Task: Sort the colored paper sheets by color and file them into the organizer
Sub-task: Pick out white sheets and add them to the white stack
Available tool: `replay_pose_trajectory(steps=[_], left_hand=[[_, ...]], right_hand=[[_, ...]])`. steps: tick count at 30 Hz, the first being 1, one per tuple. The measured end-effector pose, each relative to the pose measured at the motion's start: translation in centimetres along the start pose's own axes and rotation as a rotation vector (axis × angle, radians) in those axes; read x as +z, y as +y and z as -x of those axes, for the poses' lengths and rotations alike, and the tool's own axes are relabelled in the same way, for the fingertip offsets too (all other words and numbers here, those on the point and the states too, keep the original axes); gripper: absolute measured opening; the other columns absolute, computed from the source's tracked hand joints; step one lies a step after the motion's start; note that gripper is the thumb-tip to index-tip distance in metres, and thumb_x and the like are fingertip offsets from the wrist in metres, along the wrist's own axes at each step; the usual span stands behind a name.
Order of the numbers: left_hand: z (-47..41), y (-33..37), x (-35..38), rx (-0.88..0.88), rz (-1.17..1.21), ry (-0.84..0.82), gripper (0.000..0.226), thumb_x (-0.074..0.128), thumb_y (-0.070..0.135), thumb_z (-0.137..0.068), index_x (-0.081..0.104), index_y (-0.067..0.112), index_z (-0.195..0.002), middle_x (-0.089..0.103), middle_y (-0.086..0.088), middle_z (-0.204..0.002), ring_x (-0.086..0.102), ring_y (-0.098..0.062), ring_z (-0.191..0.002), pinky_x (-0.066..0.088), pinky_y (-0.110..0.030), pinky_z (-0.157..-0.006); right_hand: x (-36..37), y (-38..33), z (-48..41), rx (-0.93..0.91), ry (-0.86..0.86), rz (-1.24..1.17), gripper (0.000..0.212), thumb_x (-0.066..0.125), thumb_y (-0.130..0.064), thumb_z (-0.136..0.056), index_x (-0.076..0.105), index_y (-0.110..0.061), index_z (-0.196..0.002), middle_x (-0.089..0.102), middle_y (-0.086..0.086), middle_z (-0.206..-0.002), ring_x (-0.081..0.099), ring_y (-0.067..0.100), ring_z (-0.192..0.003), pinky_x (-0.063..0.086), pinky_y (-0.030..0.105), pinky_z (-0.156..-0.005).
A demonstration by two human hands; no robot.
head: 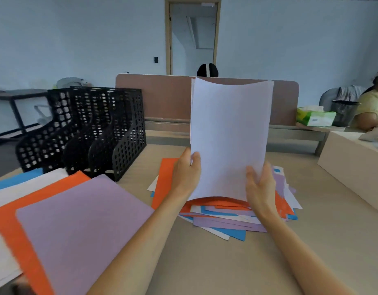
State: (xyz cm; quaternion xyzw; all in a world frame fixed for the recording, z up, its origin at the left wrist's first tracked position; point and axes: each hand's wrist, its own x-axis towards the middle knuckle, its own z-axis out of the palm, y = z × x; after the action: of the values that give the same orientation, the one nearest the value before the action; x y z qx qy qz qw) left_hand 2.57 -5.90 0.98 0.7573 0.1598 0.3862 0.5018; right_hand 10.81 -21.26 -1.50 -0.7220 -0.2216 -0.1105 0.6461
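Thin white paper sheet [228, 135] upright, long axis vertical, top edge bowed; left hand [187, 173] pinches lower-left edge, right hand [260, 186] grips lower-right.

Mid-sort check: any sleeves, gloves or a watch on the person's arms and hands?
No sleeves are in view. The left hand and right hand are bare, as are the arms behind them: no gloves, watch, ring or bracelet shows.

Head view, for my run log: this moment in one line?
left hand + right hand: grip white sheet upright | below: mixed paper pile
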Motion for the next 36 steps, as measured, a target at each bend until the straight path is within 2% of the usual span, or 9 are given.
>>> replay_pose_trajectory(steps=[8,15,18,21,24,26,29,32,36], left_hand=[[2.1,0.7,-18.2,-0.208,-0.187,0.271,0.037,0.045,0.018,-0.091,0.024,0.019,-0.060,0.025,0.004,-0.056,0.024,-0.016,-0.055,0.019,-0.033,-0.057],[9.6,-0.4,-33.1,-0.324,-0.088,0.424,0.021,0.045,0.013,-0.096,0.064,0.021,-0.091,0.066,-0.003,-0.091,0.061,-0.021,-0.085,0.048,-0.033,-0.076],[13.5,-1.0,-37.3,-0.337,-0.066,0.498,0.027,0.042,0.010,-0.098,0.064,0.021,-0.108,0.068,0.002,-0.093,0.063,-0.018,-0.084,0.049,-0.030,-0.069],[17.5,-1.4,-40.4,-0.356,-0.055,0.516,0.029,0.038,0.014,-0.102,0.060,0.025,-0.119,0.068,0.004,-0.102,0.065,-0.015,-0.090,0.051,-0.031,-0.071],[20.1,-1.8,-42.6,-0.373,-0.032,0.551,0.031,0.038,0.013,-0.101,0.063,0.027,-0.112,0.069,0.000,-0.108,0.067,-0.019,-0.095,0.054,-0.033,-0.072],[21.2,-2.1,-43.5,-0.386,-0.022,0.566,0.031,0.038,0.013,-0.101,0.064,0.030,-0.107,0.070,-0.001,-0.107,0.067,-0.021,-0.095,0.054,-0.035,-0.071],[22.1,-2.3,-44.1,-0.397,-0.009,0.565,0.030,0.039,0.016,-0.102,0.063,0.032,-0.107,0.070,0.000,-0.107,0.068,-0.022,-0.095,0.055,-0.036,-0.071],[22.6,-2.1,-44.5,-0.386,-0.005,0.565,0.030,0.039,0.016,-0.102,0.063,0.034,-0.106,0.070,0.003,-0.106,0.068,-0.019,-0.095,0.054,-0.034,-0.070],[23.1,-1.7,-44.8,-0.388,0.008,0.577,0.029,0.038,0.015,-0.103,0.062,0.032,-0.105,0.069,0.004,-0.103,0.067,-0.018,-0.092,0.052,-0.032,-0.065]], right_hand=[[11.2,-6.7,5.0,-0.124,-0.374,-0.104,0.029,0.048,-0.008,-0.096,0.052,-0.015,-0.123,0.062,0.001,-0.110,0.058,0.020,-0.094,0.047,0.033,-0.081],[21.6,-12.9,13.9,-0.204,-0.793,-0.090,0.036,0.046,-0.006,-0.095,0.044,-0.013,-0.131,0.059,0.004,-0.121,0.058,0.025,-0.109,0.048,0.038,-0.091],[24.5,-14.4,16.7,-0.258,-0.974,0.061,0.040,0.051,-0.014,-0.095,0.042,-0.012,-0.134,0.055,0.000,-0.125,0.052,0.020,-0.116,0.040,0.026,-0.089],[25.8,-15.0,18.8,-0.410,-1.226,0.316,0.065,0.068,-0.044,-0.084,0.041,-0.025,-0.141,0.054,-0.003,-0.135,0.051,0.021,-0.125,0.042,0.035,-0.101],[25.7,-15.3,20.6,-0.549,-1.414,0.816,0.115,0.072,-0.069,-0.068,0.011,-0.020,-0.153,0.027,0.004,-0.154,0.023,0.031,-0.143,0.030,0.046,-0.113],[25.5,-15.6,21.6,-0.585,-1.441,1.013,0.123,0.073,-0.065,-0.069,-0.002,-0.014,-0.153,0.007,0.010,-0.159,0.006,0.034,-0.146,0.023,0.052,-0.116],[25.6,-16.2,22.3,-0.598,-1.450,1.040,0.112,0.076,-0.044,-0.076,-0.001,-0.015,-0.153,0.009,0.011,-0.158,0.011,0.035,-0.145,0.029,0.049,-0.114],[25.6,-17.7,22.0,-0.579,-1.477,1.047,0.077,0.071,-0.030,-0.079,0.029,-0.016,-0.143,0.044,0.008,-0.131,0.045,0.027,-0.120,0.046,0.035,-0.093],[25.7,-19.1,21.5,-0.564,-1.374,1.021,0.044,0.056,-0.021,-0.086,0.048,-0.012,-0.128,0.056,0.008,-0.120,0.053,0.028,-0.114,0.044,0.031,-0.087]])
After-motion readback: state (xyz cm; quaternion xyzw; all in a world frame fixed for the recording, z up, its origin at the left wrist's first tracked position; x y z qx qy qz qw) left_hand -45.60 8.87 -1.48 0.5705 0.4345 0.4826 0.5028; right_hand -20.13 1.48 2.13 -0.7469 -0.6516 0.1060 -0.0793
